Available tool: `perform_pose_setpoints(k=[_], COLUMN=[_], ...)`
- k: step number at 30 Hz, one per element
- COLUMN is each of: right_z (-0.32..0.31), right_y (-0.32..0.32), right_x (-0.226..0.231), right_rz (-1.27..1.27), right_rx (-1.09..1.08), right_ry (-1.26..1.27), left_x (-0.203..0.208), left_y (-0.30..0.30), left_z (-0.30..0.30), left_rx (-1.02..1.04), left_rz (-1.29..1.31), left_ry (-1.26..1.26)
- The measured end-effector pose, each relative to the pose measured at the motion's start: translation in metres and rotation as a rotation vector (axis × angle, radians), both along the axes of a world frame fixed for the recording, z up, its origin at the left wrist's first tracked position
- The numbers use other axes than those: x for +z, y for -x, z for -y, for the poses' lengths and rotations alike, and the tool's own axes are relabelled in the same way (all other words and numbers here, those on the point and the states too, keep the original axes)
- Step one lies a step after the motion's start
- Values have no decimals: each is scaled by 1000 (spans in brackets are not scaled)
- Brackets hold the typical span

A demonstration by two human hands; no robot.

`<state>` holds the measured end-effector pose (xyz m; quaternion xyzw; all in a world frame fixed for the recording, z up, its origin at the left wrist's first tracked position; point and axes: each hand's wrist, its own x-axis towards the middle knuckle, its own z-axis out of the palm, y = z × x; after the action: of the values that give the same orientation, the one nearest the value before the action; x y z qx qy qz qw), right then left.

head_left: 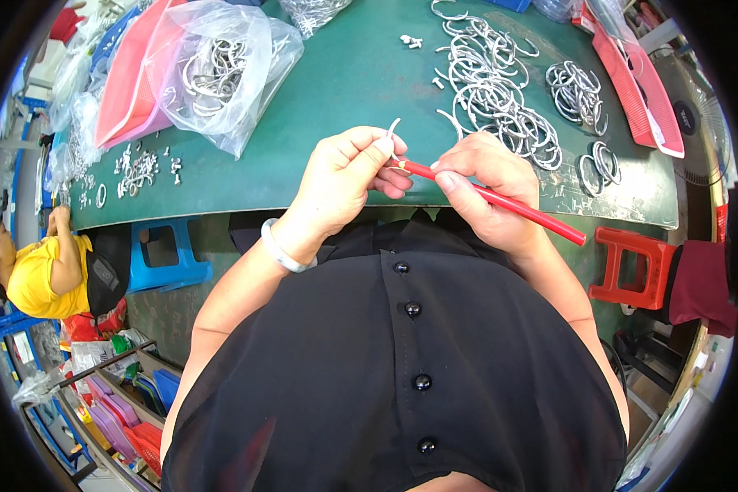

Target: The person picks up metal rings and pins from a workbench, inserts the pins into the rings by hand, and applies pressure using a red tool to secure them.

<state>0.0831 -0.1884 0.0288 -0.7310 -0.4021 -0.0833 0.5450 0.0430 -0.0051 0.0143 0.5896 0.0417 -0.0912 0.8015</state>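
Over the near edge of the green table, my left hand (336, 176) pinches a thin, curved silver metal piece (394, 129) between thumb and fingers. Its upper end sticks up past the fingertips; the rest is hidden. My right hand (500, 193) grips a red pencil-like stick (541, 217). The stick's pale tip meets the fingers of my left hand, close to the metal piece. Whether tip and metal touch, I cannot tell. Beyond my right hand lies a large heap of open silver rings (488, 90). Smaller ring piles (576, 92) sit to its right.
On the left, a clear plastic bag of rings (258, 82) leans by a pink basket (127, 90), with small metal parts (139, 174) nearby. Another pink basket (631, 90) stands at right. Blue (168, 254) and red (631, 268) stools flank me; a person in yellow (49, 275) sits left.
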Motion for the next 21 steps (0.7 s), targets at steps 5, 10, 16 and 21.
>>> perform_pose_setpoints(k=[5,10,16,21], right_z=[-1,3,3,2], right_y=[2,0,2,2], right_x=[0,-2,1,-1], right_rz=[13,-26,1,17], right_rx=[-55,-58,6,5], right_ry=[-20,-65,3,-5], left_x=[-2,-2,-1,-1], left_y=[-1,0,1,1], left_z=[0,-1,0,1], left_rx=[1,-4,11,7], left_rz=[6,14,-14,-6], left_ry=[-8,-17,-20,-8])
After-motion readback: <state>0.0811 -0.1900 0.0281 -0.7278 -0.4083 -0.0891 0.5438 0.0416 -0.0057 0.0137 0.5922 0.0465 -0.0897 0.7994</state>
